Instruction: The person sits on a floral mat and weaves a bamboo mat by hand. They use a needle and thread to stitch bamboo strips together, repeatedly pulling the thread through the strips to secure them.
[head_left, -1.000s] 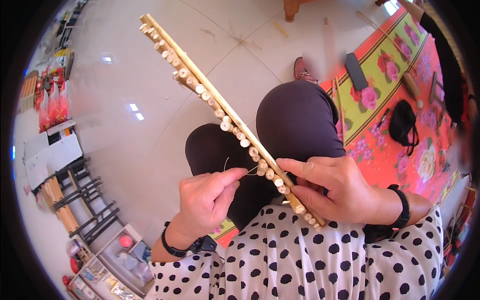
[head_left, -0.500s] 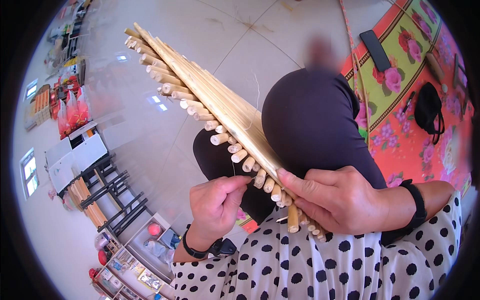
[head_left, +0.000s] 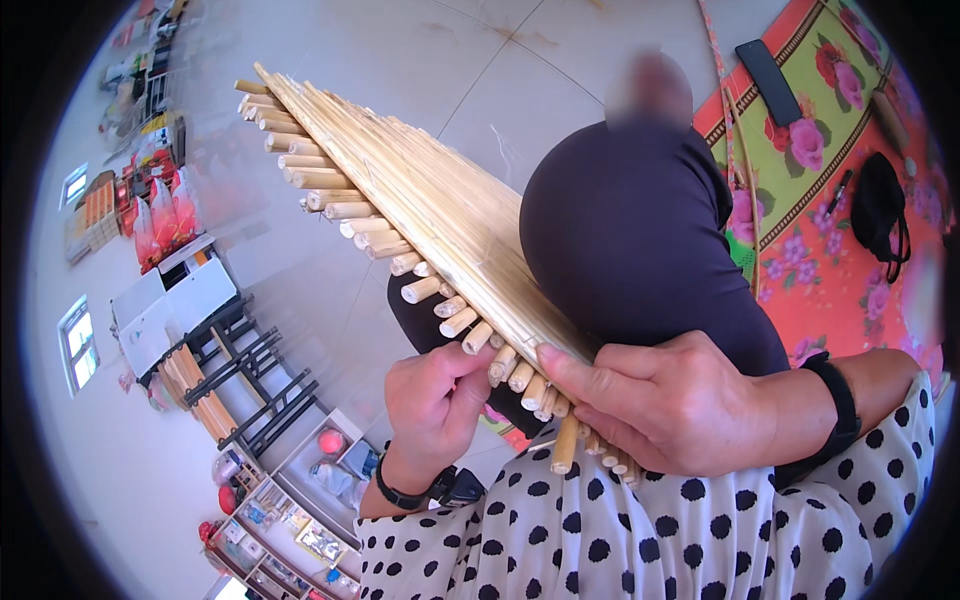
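A mat of pale, dry stalks (head_left: 430, 230) lies slantwise across my lap, its cut round ends jutting out in a row along the left edge. My right hand (head_left: 665, 400) grips its near end, thumb on top and fingers curled beneath among the stalk ends. At the left edge my left hand (head_left: 435, 400) is closed in a pinch, fingertips against the stalk ends; what it pinches is hidden. A loose thin thread (head_left: 505, 150) stands up from the mat beside my knee (head_left: 620, 220).
To the right, a floral cloth (head_left: 810, 290) carries a phone (head_left: 768, 82), a pen (head_left: 839, 192), a black cap-like item (head_left: 880, 215) and a wooden-handled tool (head_left: 890, 122). Black-framed furniture (head_left: 255, 370) and shelves (head_left: 290, 520) stand left on the tiled floor (head_left: 330, 270).
The mat has tilted, showing more of its upper face. My left fingertips have slipped in against the stalk ends, and the thread seen at them before is out of sight. My right hand keeps its grip.
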